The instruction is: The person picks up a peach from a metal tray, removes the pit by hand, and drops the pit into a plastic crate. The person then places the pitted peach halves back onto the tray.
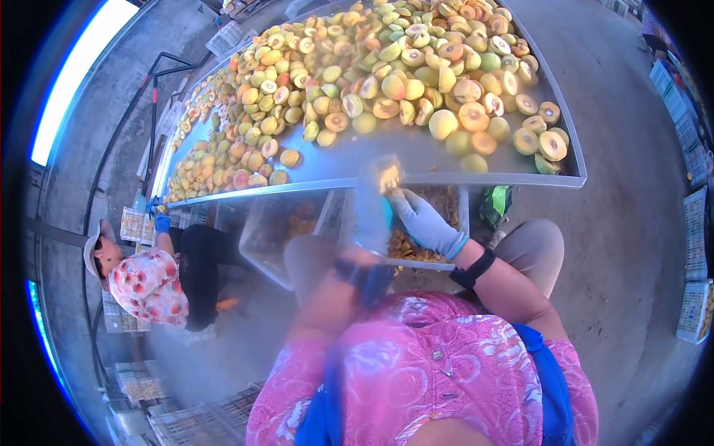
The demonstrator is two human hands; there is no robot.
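Note:
My left hand [371, 219], in a pale glove and smeared by motion, is raised at the tray's near edge. A cut peach half [389, 178] shows at its fingertips, blurred, and the hand appears closed around it. Beside it, my right hand [430, 223] wears a light grey glove with a teal cuff. Its fingers are pressed together just below the fruit; whatever they hold, if anything, is hidden. Beyond both hands, a metal tray [327, 160] carries a large heap of peach halves [372, 70], yellow, green and reddish, many with cut faces up.
Under the tray's edge, between my knees, a crate [465, 215] contains fruit scraps, with another pale bin [260, 245] to its left. A co-worker [149, 286] with blue gloves sits at the left. Crates [695, 312] line the right side. A green bag [494, 204] lies near my right knee.

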